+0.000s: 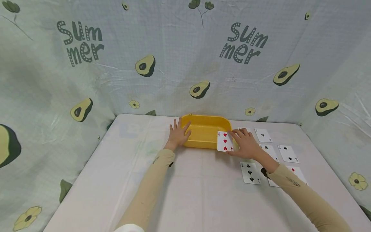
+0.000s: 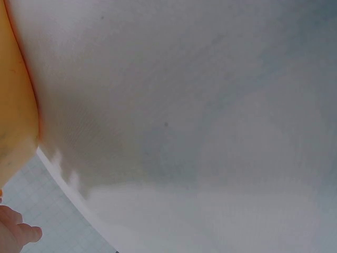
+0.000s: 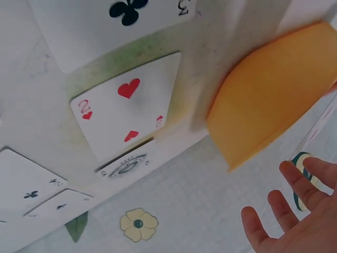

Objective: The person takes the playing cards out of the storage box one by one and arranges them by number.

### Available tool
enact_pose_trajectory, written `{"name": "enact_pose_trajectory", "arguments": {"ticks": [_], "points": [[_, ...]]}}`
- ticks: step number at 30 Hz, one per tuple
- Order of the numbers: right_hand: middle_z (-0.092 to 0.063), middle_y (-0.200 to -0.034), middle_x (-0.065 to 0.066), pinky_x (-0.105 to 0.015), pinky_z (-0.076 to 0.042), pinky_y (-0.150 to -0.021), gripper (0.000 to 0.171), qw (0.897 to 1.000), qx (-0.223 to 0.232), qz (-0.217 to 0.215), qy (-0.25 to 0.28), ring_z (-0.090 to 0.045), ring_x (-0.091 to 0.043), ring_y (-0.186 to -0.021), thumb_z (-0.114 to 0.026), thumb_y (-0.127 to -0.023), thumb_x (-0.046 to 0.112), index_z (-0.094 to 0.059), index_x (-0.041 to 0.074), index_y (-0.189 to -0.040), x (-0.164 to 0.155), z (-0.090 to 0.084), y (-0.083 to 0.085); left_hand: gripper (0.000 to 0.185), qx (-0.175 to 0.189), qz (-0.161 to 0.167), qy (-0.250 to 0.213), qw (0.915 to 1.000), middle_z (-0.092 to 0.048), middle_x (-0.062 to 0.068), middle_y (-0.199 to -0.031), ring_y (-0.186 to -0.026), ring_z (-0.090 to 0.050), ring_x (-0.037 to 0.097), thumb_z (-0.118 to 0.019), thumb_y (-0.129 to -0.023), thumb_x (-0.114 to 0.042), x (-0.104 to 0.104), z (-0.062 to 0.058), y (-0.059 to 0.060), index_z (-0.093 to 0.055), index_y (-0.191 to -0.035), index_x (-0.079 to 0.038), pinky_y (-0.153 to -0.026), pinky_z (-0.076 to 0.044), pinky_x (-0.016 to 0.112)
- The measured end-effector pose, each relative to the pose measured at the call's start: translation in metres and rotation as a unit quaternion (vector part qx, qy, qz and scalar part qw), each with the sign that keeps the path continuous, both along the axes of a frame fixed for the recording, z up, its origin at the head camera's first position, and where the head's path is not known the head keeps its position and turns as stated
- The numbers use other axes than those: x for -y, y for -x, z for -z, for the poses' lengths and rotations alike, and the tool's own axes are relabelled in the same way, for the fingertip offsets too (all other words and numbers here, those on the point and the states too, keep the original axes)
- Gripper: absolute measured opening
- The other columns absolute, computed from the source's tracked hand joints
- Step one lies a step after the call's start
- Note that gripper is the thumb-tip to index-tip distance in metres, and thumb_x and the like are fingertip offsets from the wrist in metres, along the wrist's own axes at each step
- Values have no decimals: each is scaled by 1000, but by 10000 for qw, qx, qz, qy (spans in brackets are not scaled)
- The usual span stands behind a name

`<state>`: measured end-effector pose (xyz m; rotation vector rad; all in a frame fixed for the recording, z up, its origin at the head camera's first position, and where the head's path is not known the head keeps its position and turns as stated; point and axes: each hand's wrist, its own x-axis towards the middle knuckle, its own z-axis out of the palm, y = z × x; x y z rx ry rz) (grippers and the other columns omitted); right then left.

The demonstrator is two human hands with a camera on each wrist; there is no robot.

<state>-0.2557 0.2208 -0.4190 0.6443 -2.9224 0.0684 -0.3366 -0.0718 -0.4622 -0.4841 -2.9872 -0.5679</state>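
Observation:
A yellow plastic tray (image 1: pixel 200 144) stands near the back edge of the table. At its left end my left hand (image 1: pixel 177 135) rests on the rim with fingers spread. My right hand (image 1: pixel 246 145) holds a three of hearts card (image 1: pixel 224 141) between thumb and index finger, upright at the tray's front right corner. In the right wrist view that card (image 3: pixel 316 129) shows nearly edge-on, and the other fingers of the hand (image 3: pixel 303 221) are extended. Below this hand lie a two of hearts (image 3: pixel 129 103) and an ornate ace (image 3: pixel 129 164).
Several cards lie face up on the table's right side, among them a three of clubs (image 1: pixel 250 173), a two of spades (image 1: pixel 288 153) and an ace of clubs (image 1: pixel 263 135). The right forearm partly covers a diamond card (image 1: pixel 297 174). A patterned cloth (image 1: pixel 174 93) hangs behind the table.

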Motion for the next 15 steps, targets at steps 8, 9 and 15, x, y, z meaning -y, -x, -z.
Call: {"name": "enact_pose_trajectory", "arguments": {"ticks": [8, 9, 15], "points": [[-43, -130, -10, -55, -32, -92, 89, 9999, 72, 54, -72, -31, -34, -116, -66, -66, 58, -35, 14, -136, -7, 13, -28, 49, 92, -19, -7, 10000, -4, 18, -150, -136, 1, 44, -30, -94, -41, -1, 0, -1, -23, -142, -29, -106, -6, 59], [-43, -130, -10, -55, -33, -91, 89, 9999, 66, 37, -95, -32, -33, -116, -65, -66, 59, -35, 14, -136, -8, 15, -30, 49, 84, -28, -5, 10000, -4, 18, -150, -136, 1, 44, -31, -94, -41, -1, 0, -1, -23, -142, -29, -106, -6, 59], [-43, -132, -8, -52, -34, -89, 90, 9998, 81, -115, -124, -34, -32, -116, -63, -66, 62, -33, 16, -138, -12, 25, -45, 49, 39, -71, 42, 10000, -6, 18, -150, -135, -1, 45, -33, -94, -39, -1, -1, -1, -24, -141, -28, -106, -7, 59]]}}
